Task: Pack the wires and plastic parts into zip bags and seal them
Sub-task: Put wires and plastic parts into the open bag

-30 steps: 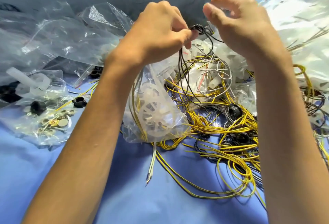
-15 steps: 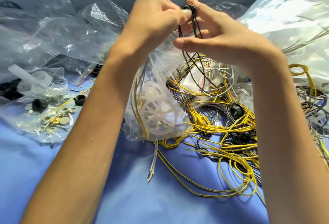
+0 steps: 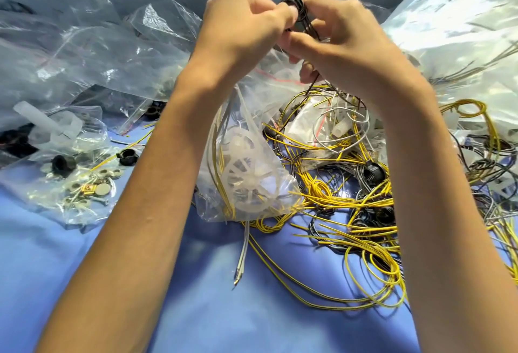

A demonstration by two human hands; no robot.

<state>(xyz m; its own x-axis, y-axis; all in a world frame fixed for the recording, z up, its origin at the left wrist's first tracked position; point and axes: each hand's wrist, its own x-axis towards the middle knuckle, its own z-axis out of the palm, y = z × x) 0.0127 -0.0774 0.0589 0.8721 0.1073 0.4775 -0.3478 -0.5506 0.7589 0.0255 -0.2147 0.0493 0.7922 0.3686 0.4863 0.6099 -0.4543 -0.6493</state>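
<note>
Black wire (image 3: 298, 9) coiled up high, left hand (image 3: 246, 30) and right hand (image 3: 350, 49) both pinching it, just above the clear zip bag (image 3: 252, 167)

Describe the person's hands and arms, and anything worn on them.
The left hand and right hand are bare: no gloves, and no ring on the fingers that show. The left forearm and right forearm are bare too, with no sleeve, watch or band in view down to the picture's lower edge.

Parts-packing workbench: loose wires (image 3: 350, 207), zip bags (image 3: 84, 52)
</note>
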